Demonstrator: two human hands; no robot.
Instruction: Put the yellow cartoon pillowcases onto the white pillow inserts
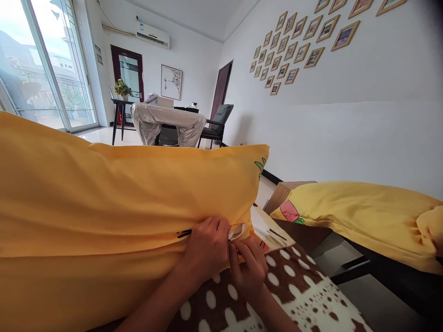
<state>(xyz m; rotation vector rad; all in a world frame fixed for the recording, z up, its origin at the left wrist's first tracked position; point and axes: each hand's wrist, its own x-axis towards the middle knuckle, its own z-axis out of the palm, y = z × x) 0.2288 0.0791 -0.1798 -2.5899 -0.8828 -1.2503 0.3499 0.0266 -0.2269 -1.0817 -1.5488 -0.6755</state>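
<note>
A large yellow pillow [138, 193] stands on its side across my view, with a green leaf print near its upper right corner. At its lower right, a small gap [238, 231] in the pillowcase seam shows white inside. My left hand [208, 244] is closed on the pillowcase fabric just left of the gap. Just below the gap, my right hand [249, 263] pinches the edge, its fingertips close to the left hand. Whether a zip pull is between the fingers I cannot tell. Beneath lies a brown and white spotted blanket [273, 279].
Another yellow pillow [360, 203] with a pink carrot-like print lies to the right, above a dark surface. Farther off are a covered table [187, 121], a black chair [219, 122] and a potted plant [122, 88]. Glass sliding doors [51, 69] are at the left.
</note>
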